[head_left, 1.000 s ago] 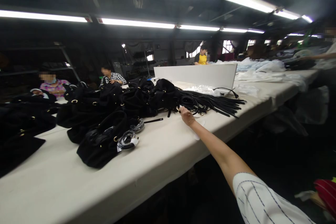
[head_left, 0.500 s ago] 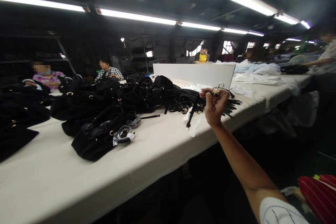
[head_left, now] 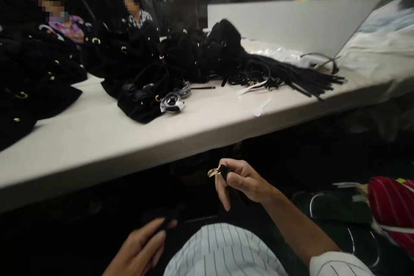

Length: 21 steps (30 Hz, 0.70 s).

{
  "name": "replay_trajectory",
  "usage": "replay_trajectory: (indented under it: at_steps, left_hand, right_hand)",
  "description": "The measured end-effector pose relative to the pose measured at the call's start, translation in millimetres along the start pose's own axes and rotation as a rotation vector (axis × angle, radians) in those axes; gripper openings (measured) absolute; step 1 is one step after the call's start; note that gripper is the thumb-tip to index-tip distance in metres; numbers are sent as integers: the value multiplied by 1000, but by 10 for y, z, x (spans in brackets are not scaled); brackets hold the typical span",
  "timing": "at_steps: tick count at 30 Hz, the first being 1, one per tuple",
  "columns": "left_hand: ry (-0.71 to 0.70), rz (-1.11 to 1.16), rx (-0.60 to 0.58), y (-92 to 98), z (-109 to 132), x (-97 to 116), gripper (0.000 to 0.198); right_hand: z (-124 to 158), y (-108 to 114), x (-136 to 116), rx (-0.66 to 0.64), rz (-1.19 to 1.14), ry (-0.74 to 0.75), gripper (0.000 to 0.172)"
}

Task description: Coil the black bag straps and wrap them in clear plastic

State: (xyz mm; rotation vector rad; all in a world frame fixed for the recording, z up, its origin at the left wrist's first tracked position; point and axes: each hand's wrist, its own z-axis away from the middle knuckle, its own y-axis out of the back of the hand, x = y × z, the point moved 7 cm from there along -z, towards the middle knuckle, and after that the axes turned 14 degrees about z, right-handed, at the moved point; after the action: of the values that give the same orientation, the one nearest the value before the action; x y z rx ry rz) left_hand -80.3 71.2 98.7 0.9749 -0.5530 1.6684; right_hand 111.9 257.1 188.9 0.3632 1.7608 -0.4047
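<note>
in the lower middle of the frame, below the table edge, the right hand point(head_left: 241, 181) is held with its fingers curled in, and the end of a black strap point(head_left: 224, 171) is pinched between thumb and forefinger. a small gold clasp point(head_left: 212, 172) is seen at the strap's tip, pointing to the left; the rest of the strap is lost in the dark under the hand. at the bottom left of the frame the left hand point(head_left: 137, 250) is laid over something dark, its fingers held loosely together and nearly straight; whether anything is gripped cannot be told. a white striped garment point(head_left: 223, 252) is seen between the two hands.

across the middle of the frame a pale table point(head_left: 97, 138) is spread. black bags point(head_left: 145, 95) with gold fittings are heaped at its upper left, and a bundle of black straps point(head_left: 291, 75) is laid at the upper right, near a white board point(head_left: 291, 21). other people are seated beyond the table at the top of the frame.
</note>
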Motion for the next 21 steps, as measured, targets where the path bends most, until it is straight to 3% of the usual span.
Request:
replay_trajectory:
  at_steps: [2, 4, 6, 9, 12, 15, 18, 21]
  left_hand:
    - [-94, 18, -97, -139, -37, 113, 53]
    - [-192, 51, -63, -202, -57, 230, 46]
    - [-233, 43, -92, -325, -32, 288, 41]
    - [-216, -74, -300, -605, 70, 245, 33]
    - [-151, -180, -427, -683, 114, 31, 31]
    - [-8, -140, -349, -392, 40, -414, 39]
    - [222, -68, -283, 65, 74, -1111, 51]
    - [362, -84, -69, 619, 241, -1735, 70]
  right_hand:
    - [117, -359, 619, -3, -311, -241, 33]
    - [309, -635, 1135, 118, -529, -492, 28]
    - [503, -822, 1480, 240, -693, -701, 19]
    - [571, -929, 1648, 268, -893, -801, 16]
    - [412, -822, 1588, 233, -992, -705, 31]
    - [264, -576, 1551, 322, -862, -579, 28]
    - [218, -308, 1555, 456, -565, -470, 28]
    - [218, -126, 1577, 503, -407, -411, 31]
